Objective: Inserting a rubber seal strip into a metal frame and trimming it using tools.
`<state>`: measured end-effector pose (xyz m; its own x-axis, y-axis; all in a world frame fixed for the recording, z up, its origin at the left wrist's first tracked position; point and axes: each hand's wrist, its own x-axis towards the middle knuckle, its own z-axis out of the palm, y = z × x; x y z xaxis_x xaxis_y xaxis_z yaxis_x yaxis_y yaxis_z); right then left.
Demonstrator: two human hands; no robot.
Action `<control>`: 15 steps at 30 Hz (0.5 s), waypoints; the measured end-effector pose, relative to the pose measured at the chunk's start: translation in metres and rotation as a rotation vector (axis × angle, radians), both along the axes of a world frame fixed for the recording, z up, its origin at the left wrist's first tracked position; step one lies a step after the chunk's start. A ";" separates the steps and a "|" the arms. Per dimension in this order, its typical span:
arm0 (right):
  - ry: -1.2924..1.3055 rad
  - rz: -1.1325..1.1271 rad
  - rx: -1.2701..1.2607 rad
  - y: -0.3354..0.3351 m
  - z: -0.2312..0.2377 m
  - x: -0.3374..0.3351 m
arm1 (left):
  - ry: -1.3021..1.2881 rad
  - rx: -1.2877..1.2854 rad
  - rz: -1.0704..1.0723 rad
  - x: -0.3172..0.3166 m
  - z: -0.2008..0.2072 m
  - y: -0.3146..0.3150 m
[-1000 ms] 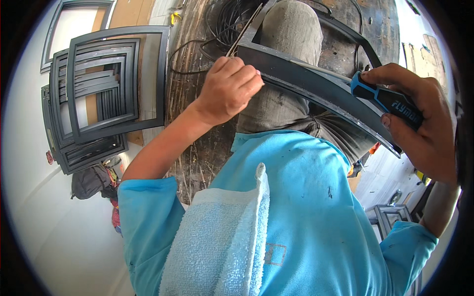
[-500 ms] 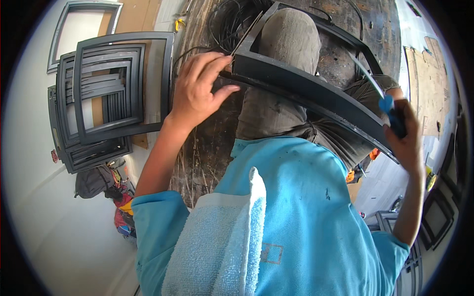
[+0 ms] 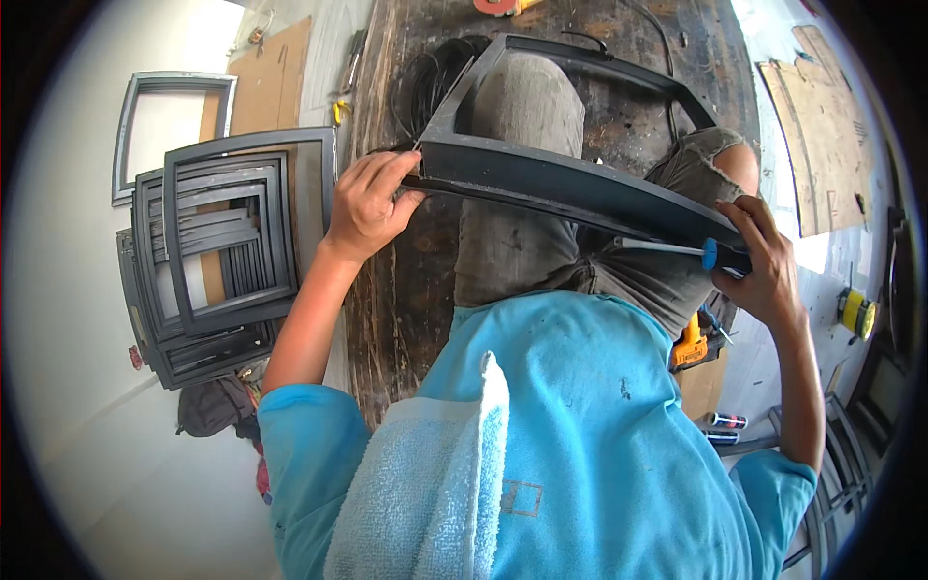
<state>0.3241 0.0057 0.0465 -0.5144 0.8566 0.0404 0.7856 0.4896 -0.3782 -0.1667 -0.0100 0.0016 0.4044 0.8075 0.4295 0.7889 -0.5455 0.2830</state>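
A dark grey rectangular frame [image 3: 561, 184] rests across my legs, its near side towards me and its far side over the work surface. With fingers and thumb, my left hand [image 3: 370, 205] grips the near left corner, where a thin dark edge shows between them. My right hand [image 3: 764, 261] is closed around the handle of a screwdriver [image 3: 710, 254] at the right end of the near side. Some of its fingers also lie over the frame there. The screwdriver's pale shaft points left, just below the near side; its blue collar shows, while the palm hides part of the handle.
A coil of black cord [image 3: 440, 82] lies left of the frame on the worn wooden surface [image 3: 387, 319]. Several similar frames [image 3: 217, 232] lean at the left wall. An orange power tool [image 3: 688, 343] sits by my right hip, with flattened cardboard [image 3: 812, 145] at the far right.
My right hand has come down and left onto the frame's right end. The screwdriver, formerly pointing up and away, now points left along the near side. My left hand stays at the corner.
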 end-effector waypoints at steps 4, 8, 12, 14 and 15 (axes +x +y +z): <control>-0.023 0.108 0.020 0.025 0.011 0.007 | -0.059 -0.054 0.049 0.010 0.029 0.036; -0.074 0.090 0.075 0.037 0.031 0.013 | -0.069 0.001 -0.060 0.027 0.068 0.088; -0.093 -0.002 0.038 0.061 0.043 0.016 | -0.043 0.053 -0.107 0.036 0.094 0.131; -0.075 -0.039 -0.014 0.072 0.051 0.019 | -0.060 0.035 -0.117 0.040 0.102 0.143; -0.081 -0.057 -0.003 0.079 0.057 0.021 | -0.070 0.007 -0.105 0.042 0.105 0.147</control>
